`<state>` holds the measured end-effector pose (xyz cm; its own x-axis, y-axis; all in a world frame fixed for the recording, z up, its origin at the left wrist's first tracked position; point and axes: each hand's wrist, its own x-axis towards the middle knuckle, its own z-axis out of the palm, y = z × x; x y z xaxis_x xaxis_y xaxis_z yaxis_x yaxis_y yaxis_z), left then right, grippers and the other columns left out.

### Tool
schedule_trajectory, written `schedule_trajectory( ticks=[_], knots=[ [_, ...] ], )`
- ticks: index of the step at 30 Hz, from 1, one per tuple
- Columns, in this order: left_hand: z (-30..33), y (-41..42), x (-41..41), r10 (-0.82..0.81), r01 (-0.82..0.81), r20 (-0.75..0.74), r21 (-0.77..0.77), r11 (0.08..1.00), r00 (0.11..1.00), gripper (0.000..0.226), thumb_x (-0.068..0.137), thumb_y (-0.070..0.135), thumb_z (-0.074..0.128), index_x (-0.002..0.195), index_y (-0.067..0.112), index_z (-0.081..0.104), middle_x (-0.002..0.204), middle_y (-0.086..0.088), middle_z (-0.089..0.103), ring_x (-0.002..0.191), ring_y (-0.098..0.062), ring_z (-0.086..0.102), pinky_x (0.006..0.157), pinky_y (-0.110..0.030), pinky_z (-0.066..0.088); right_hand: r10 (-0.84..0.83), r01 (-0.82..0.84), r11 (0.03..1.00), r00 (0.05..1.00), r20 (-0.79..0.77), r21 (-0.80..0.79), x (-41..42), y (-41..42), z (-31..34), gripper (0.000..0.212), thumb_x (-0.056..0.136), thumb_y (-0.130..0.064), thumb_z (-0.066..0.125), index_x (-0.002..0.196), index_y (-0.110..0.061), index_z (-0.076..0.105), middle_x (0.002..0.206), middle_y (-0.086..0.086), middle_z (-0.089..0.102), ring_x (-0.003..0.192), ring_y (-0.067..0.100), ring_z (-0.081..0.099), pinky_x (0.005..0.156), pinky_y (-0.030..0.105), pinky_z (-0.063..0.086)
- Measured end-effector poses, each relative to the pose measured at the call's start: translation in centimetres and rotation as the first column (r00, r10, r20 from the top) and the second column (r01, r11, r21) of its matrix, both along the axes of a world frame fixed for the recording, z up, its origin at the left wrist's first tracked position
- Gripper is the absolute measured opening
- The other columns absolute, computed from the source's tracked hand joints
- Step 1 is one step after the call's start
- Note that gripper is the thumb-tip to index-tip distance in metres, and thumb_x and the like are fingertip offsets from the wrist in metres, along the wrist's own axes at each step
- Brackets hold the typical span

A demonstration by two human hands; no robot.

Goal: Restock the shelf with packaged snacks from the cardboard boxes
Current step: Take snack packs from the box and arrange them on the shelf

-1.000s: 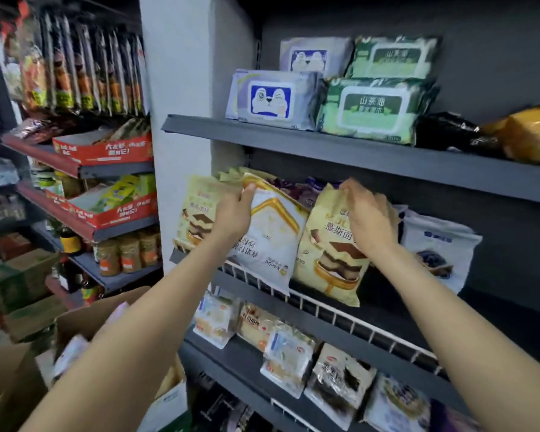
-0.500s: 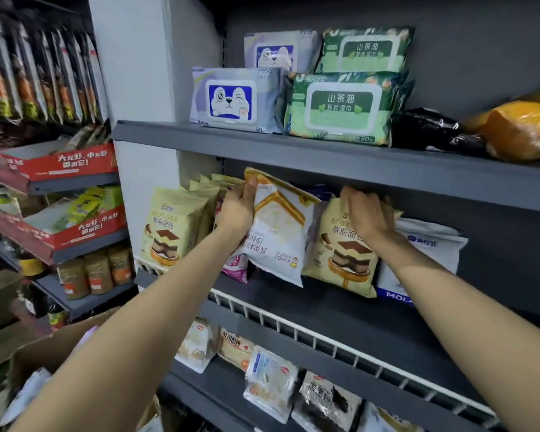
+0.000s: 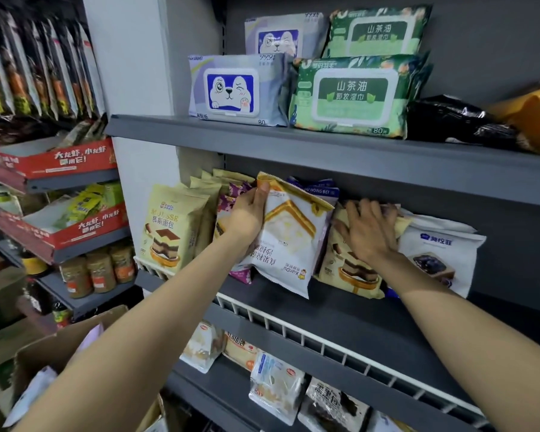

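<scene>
Two hands are working on the grey shelf (image 3: 340,310), whose white wire rail (image 3: 293,330) is edging bare room below both grips. Left hand (image 3: 247,218) is grasping the white snack bag (image 3: 290,241) upside down, purple bags (image 3: 228,201) crowding behind. Right hand (image 3: 370,232), fingers flat, is pressing a yellow mousse bag (image 3: 346,272); beside it a white bag (image 3: 440,260) is leaning.

Toast bag (image 3: 289,241) on middle shelf (image 3: 340,310), between mousse bags; wipes packs (image 3: 349,95) on shelf above.
</scene>
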<state>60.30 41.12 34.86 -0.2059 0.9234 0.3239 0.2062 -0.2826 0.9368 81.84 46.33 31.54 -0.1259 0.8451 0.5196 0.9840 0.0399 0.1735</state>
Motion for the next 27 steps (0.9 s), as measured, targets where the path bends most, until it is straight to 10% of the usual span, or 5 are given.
schedule_trajectory(
  ticks=[4,8,12,19,27],
  knots=[
    [0.1,0.1,0.5,-0.047,0.047,-0.1,-0.003,0.999,0.994,0.038,0.099,0.041,0.036,0.096,0.009,0.057,0.084,-0.006,0.063,0.075,-0.019,0.059,0.07,-0.026,0.047,0.152,-0.162,0.987,0.934,-0.322,-0.003,-0.9,-0.7,0.2,0.055,0.097,-0.035,0.041,0.146,-0.015,0.026,0.146,0.016,0.028,0.137,0.032,0.024,0.118,0.043,0.011],
    [0.6,-0.4,0.9,-0.13,0.131,-0.317,-0.018,0.991,0.94,0.037,0.099,0.041,0.037,0.091,0.011,0.058,0.077,-0.002,0.062,0.07,-0.014,0.056,0.072,-0.024,0.043,0.264,-0.525,0.848,0.29,-0.92,0.078,-1.7,-5.7,2.7,0.046,0.098,-0.044,0.037,0.141,-0.027,0.036,0.139,-0.006,0.04,0.129,0.012,0.036,0.109,0.032,0.029],
    [1.9,-0.7,3.7,-0.227,0.242,-0.47,-0.029,0.97,0.853,0.039,0.098,0.041,0.043,0.09,0.008,0.062,0.083,-0.007,0.065,0.077,-0.019,0.059,0.072,-0.023,0.042,0.201,-0.75,0.649,0.331,-0.922,-0.128,0.1,-9.4,4.6,0.023,0.088,-0.04,0.058,0.109,-0.033,0.06,0.108,-0.018,0.064,0.097,-0.004,0.062,0.086,0.013,0.048],
    [2.7,-1.2,8.9,0.258,-0.195,-0.665,0.169,0.966,0.701,0.069,0.091,0.041,0.052,0.142,0.003,0.027,0.146,-0.018,0.032,0.136,-0.033,0.03,0.108,-0.046,0.029,0.132,-0.224,0.963,-0.089,-0.987,0.149,5.2,-9.4,1.2,0.021,0.086,-0.025,0.067,0.104,-0.014,0.064,0.113,0.009,0.068,0.104,0.024,0.064,0.094,0.038,0.051],
    [-1.6,-2.4,15.8,-0.477,0.486,0.102,-0.262,0.834,0.873,0.064,0.081,0.037,0.071,0.132,0.015,0.04,0.137,-0.007,0.053,0.116,-0.023,0.058,0.09,-0.04,0.054,0.143,-0.158,0.946,-0.576,-0.805,0.282,7.3,-12.7,-1.3,0.058,0.083,-0.002,0.067,0.135,-0.01,0.042,0.128,0.01,0.06,0.1,0.021,0.064,0.06,0.027,0.057]
  ],
)
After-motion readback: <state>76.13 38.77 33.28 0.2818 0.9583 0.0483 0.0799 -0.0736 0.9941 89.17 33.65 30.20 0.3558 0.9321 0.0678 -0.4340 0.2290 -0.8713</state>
